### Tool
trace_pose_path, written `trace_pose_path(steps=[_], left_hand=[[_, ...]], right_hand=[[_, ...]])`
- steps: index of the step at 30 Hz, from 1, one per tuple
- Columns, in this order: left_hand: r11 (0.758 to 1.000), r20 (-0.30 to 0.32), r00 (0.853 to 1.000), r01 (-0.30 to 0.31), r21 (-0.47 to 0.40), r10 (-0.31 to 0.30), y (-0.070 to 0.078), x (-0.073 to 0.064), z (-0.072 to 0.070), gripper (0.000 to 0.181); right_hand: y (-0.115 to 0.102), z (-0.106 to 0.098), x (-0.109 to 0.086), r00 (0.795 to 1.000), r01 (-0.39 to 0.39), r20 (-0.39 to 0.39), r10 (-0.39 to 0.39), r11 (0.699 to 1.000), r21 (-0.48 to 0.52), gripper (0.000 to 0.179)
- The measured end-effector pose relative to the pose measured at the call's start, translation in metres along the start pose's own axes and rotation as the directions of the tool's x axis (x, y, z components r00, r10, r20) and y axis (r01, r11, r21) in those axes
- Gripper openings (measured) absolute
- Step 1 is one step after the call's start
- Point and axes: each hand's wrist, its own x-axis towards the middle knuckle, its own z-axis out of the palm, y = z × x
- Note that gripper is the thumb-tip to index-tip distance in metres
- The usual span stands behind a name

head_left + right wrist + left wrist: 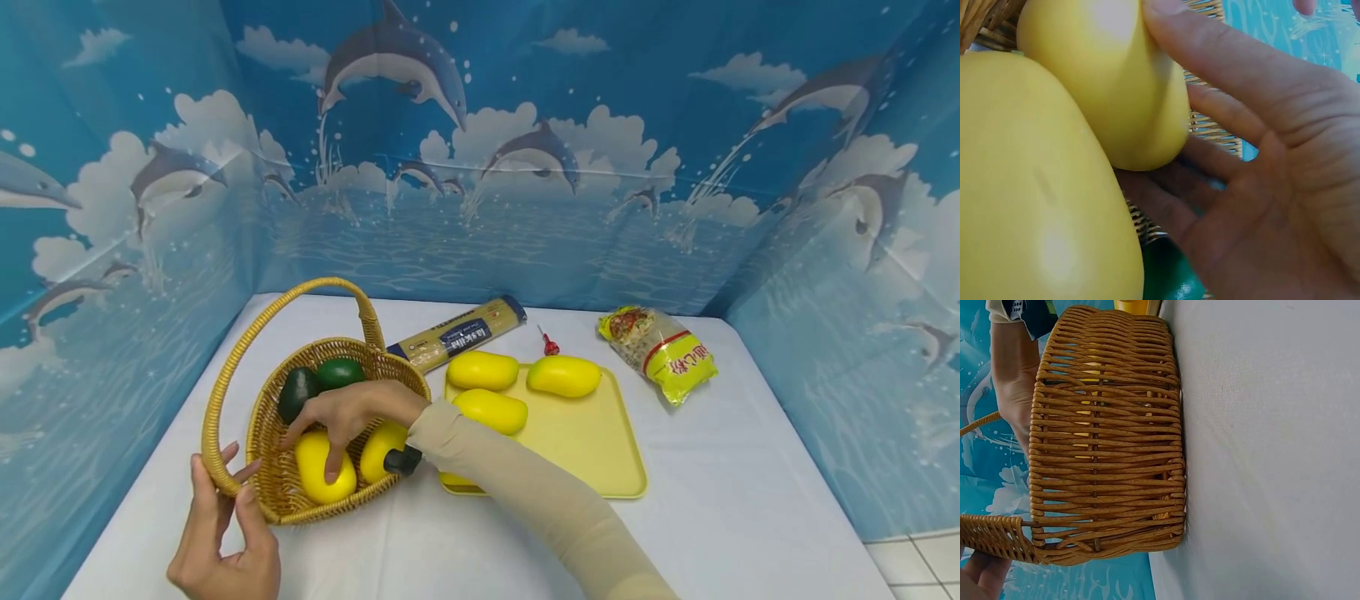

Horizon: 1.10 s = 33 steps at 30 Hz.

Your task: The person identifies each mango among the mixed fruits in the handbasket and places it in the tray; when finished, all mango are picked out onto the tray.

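Inside the wicker basket [258, 433], my right hand [345, 412] holds a yellow mango [311, 467], thumb on top and fingers curled down its far side. A second mango [378, 450] lies to its right, partly covered by my wrist and its camera. Two dark green avocados [298, 393] rest at the back of the basket. My left hand [232, 550] pinches the base of the arched handle [217, 400] between thumb and fingers at the near left. In the right wrist view, the held mango [1104, 81] leans against the larger-looking mango [1035, 187].
Right of the basket, a yellow tray [577, 450] bears several mangoes [483, 371], one mostly hidden under my right sleeve. Behind lie a pack of spaghetti [461, 333] and a red lollipop [550, 343]. A bag of dry pasta [660, 350] lies at the back right.
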Motion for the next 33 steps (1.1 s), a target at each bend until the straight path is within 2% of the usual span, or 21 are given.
trace_pose_path(steps=[4, 14, 21, 26, 33], left_hand=[[1.0, 0.006, 1.0, 0.005, -0.001, -0.005, 0.0, -0.001, -0.001, 0.052], [1.0, -0.008, 1.0, 0.003, -0.019, -0.003, 0.0, -0.001, 0.0, 0.051], [1.0, -0.003, 1.0, 0.012, -0.003, -0.012, 0.001, 0.0, 0.001, 0.052], [1.0, -0.001, 1.0, 0.013, -0.001, -0.013, 0.008, 0.002, 0.001, 0.051], [1.0, 0.004, 1.0, 0.018, -0.004, -0.018, -0.005, -0.003, -0.001, 0.055]], right_hand=[[-0.001, 0.001, -0.001, 0.998, -0.055, 0.006, 0.055, 0.999, -0.005, 0.086], [-0.002, 0.003, -0.001, 0.997, -0.07, -0.025, 0.068, 0.995, -0.074, 0.089], [-0.004, 0.003, -0.003, 0.997, -0.048, -0.058, 0.041, 0.992, -0.119, 0.091], [-0.002, 0.001, -0.01, 0.992, -0.044, -0.124, 0.029, 0.992, -0.12, 0.083], [0.003, -0.005, -0.021, 0.981, 0.027, -0.188, -0.056, 0.988, -0.149, 0.072]])
